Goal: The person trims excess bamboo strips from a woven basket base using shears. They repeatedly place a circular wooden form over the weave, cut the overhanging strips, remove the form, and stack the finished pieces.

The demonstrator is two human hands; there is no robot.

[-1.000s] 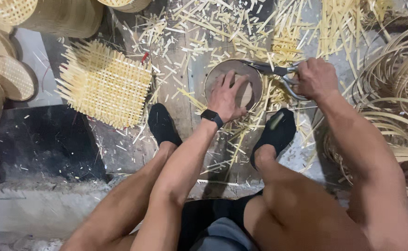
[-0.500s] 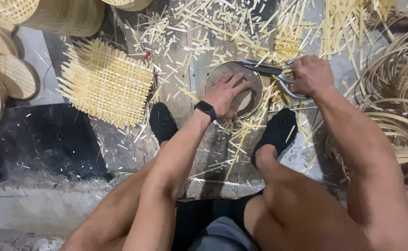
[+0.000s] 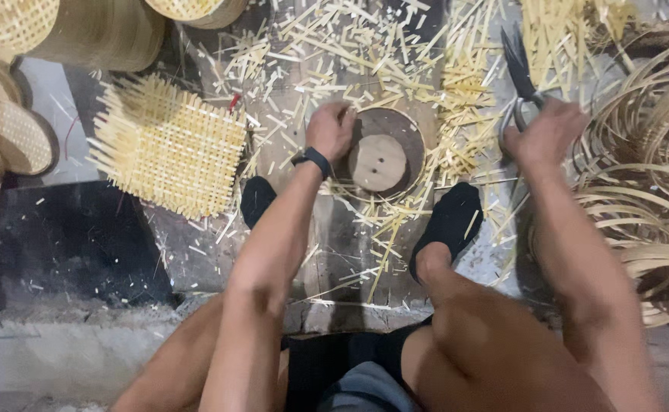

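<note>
Disc (image 3: 378, 162) inside round wooden mould (image 3: 414, 136)

One head-worn camera looks steeply down — close over the person's own knees and forearms — at the floor (image 3: 83, 252) just ahead; no second view overlaps.

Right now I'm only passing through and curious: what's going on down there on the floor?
A person sits on the floor working with bamboo. The left hand grips the rim of a round frame with a wooden disc inside it, set between black-socked feet. The right hand holds dark scissors, lifted off to the side, blades pointing away. Cut bamboo slivers litter the floor, a square woven mat lies to the left, and coiled strips sit to the right.
</note>
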